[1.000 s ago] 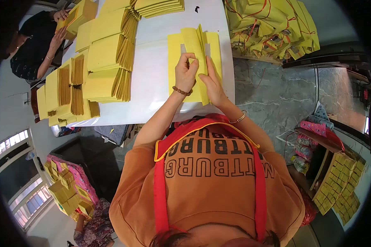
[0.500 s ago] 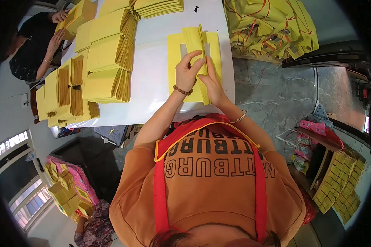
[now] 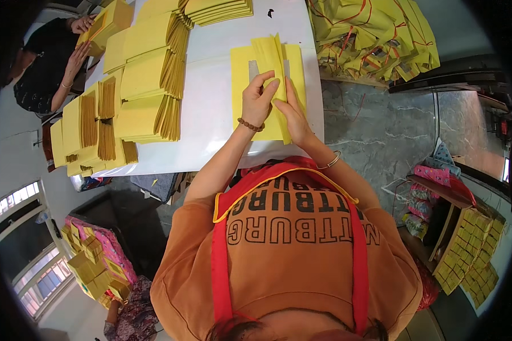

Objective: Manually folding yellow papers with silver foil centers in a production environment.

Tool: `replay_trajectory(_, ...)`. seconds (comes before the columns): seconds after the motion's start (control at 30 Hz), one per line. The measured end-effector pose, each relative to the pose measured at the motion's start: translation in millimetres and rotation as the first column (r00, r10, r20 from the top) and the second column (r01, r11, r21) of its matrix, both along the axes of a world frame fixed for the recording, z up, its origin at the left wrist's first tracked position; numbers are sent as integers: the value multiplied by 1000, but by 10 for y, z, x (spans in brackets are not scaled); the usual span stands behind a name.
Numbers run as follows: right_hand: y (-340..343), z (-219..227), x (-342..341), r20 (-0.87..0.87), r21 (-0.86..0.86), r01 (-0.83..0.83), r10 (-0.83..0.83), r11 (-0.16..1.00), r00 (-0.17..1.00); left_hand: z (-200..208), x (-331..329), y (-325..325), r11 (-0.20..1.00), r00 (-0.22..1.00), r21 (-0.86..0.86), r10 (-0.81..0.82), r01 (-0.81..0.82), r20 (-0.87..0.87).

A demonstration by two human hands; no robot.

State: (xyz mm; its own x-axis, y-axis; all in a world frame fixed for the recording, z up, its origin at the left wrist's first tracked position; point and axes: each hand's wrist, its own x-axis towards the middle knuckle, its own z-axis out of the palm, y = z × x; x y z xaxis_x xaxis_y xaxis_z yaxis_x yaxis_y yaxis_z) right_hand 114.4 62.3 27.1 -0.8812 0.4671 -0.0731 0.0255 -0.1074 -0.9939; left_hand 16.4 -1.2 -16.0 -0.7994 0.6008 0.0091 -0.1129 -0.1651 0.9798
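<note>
In front of me on the table lies a stack of yellow paper (image 3: pixel 242 63) with grey patches on its upper face. A narrow folded yellow paper (image 3: pixel 265 51) runs lengthwise over its middle, its right side standing up as a ridge. My left hand (image 3: pixel 258 102) is closed on the left side of this fold, index finger bent and thumb against the paper. My right hand (image 3: pixel 293 116) grips the right side, thumb on the paper and fingers stretched along the ridge. Some fingertips are hidden behind the paper.
Piles of folded yellow paper (image 3: pixel 148 71) cover the table's left side. Another person (image 3: pixel 45 62) handles a yellow block at the far left. Yellow bundles with red cords (image 3: pixel 375 40) lie beyond the table's right edge. A small dark scrap (image 3: pixel 270 12) lies at the back.
The folded paper's raised ridge has spread wider and leans more to the left at its top. Both hands have barely shifted and stay on the paper.
</note>
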Motion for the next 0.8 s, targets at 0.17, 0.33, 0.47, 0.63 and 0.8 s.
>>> replay_trajectory(0.17, 9, -87, 4, 24, 25, 18, -18, 1000, 1000, 125, 20, -21, 999, 996, -39, -9, 13, 91)
replay_trajectory(0.33, 2, -70, 4, 27, 45, 13, -15, 999, 1000, 97, 29, -25, 999, 999, 25, 41, -40, -27)
replay_trajectory(0.47, 10, -125, -1, 51, 69, 0, -4, 998, 999, 84, 38, 48, 985, 959, 41, 172, -167, -226)
replay_trajectory(0.63, -7, -136, -6, 25, 117, 28, -31, 993, 999, 176, 24, -10, 1000, 996, 14, -8, 7, 84)
replay_trajectory(0.8, -16, -87, -21, 38, 110, 17, -22, 994, 999, 112, 27, 18, 1000, 998, -14, 18, -19, -57)
